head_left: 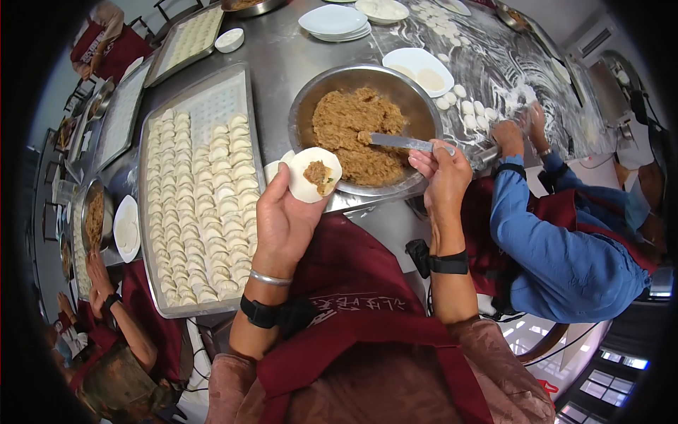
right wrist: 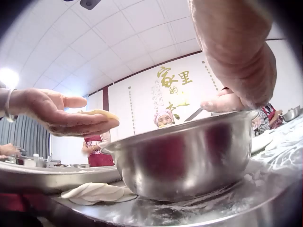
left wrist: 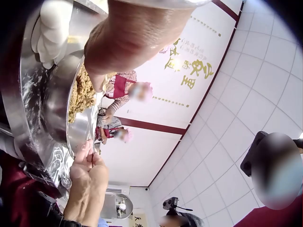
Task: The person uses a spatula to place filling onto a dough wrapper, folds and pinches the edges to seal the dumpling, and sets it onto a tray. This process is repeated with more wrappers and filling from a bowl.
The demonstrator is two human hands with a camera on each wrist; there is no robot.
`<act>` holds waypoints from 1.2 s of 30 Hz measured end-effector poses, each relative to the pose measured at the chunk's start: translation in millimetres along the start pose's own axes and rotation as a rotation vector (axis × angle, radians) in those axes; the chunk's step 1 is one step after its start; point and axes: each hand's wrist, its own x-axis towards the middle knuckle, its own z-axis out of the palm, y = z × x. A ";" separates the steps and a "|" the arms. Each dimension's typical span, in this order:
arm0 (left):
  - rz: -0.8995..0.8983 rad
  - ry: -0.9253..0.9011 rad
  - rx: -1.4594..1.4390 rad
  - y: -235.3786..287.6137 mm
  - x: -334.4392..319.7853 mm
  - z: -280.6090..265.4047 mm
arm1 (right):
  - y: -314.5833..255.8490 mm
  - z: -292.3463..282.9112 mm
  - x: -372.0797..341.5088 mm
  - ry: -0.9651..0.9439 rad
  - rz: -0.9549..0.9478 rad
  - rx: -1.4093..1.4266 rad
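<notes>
A round dumpling wrapper (head_left: 302,185) with a dab of meat filling (head_left: 316,174) lies across the straight fingers of my left hand (head_left: 286,219). In the right wrist view that hand is palm up, its thumb raised above the wrapper. My right hand (head_left: 446,173) grips a flat metal spatula (head_left: 395,141) over the mixing bowl (head_left: 300,127). A clump of filling clings to the spatula's tip, above the brown filling (head_left: 353,113) in the bowl. Beside the bowl, overlapping wrappers (right wrist: 97,193) lie on the metal table, partly hidden by my left hand in the head view.
At left, a large tray (head_left: 244,85) holds rows of folded dumplings (head_left: 205,212). White plates (head_left: 335,22) and a dish of wrappers (head_left: 422,71) stand beyond the bowl. At right, another person's hands (head_left: 508,134) work near dough pieces (head_left: 470,113) on the floured table.
</notes>
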 end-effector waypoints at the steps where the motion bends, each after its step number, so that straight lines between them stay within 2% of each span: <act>1: 0.003 0.000 -0.001 -0.4 0.5 0.5 | -0.7 -1.0 0.5 -0.003 0.042 0.033; 4: -0.003 -0.021 -0.013 -1.8 3.8 2.1 | -9.2 -0.6 -2.5 -0.038 0.117 0.095; 9: -0.032 -0.099 0.011 -3.2 7.3 4.8 | -31.0 12.6 -29.9 -0.188 0.090 0.123; 12: -0.024 -0.094 0.016 -4.2 7.5 8.0 | -34.4 23.4 -57.4 -0.275 -0.126 -0.086; 13: -0.020 -0.095 0.019 -3.7 7.8 7.7 | -33.0 22.2 -63.6 -0.281 -0.123 -0.086; 15: -0.011 -0.102 0.027 -1.1 8.4 7.5 | -30.7 19.8 -73.8 -0.529 -0.603 -0.482; 16: -0.006 -0.110 0.036 0.3 8.7 7.6 | -38.1 23.4 -81.3 -0.578 -0.795 -0.651; 17: 0.000 -0.106 0.033 1.9 8.3 8.3 | -34.4 22.2 -84.0 -0.661 -0.988 -0.703; 19: 0.007 -0.106 0.046 5.8 7.5 9.5 | -35.3 23.4 -96.0 -0.804 -1.068 -0.797; 23: 0.000 -0.086 0.037 8.1 5.2 6.1 | -47.5 18.2 -94.3 -0.828 -1.038 -0.810; 25: -0.031 -0.104 0.028 9.1 1.4 5.5 | -61.5 15.2 -89.4 -0.663 -0.744 -0.648; 27: -0.041 -0.115 0.042 9.5 -2.9 7.5 | -63.1 13.4 -89.7 -0.476 -0.280 -0.265; 28: -0.050 -0.128 0.054 9.4 -5.3 9.0 | -67.3 15.1 -85.7 -0.437 -0.190 -0.230; 29: -0.056 -0.127 0.055 8.9 -7.6 10.6 | -67.0 16.5 -81.5 -0.431 -0.189 -0.231; 32: -0.079 -0.132 0.089 6.5 -13.6 13.1 | -57.7 21.1 -67.8 -0.397 0.041 -0.123; 36: -0.115 -0.197 0.103 6.0 -14.1 7.6 | -47.7 18.0 -55.0 -0.385 0.069 -0.078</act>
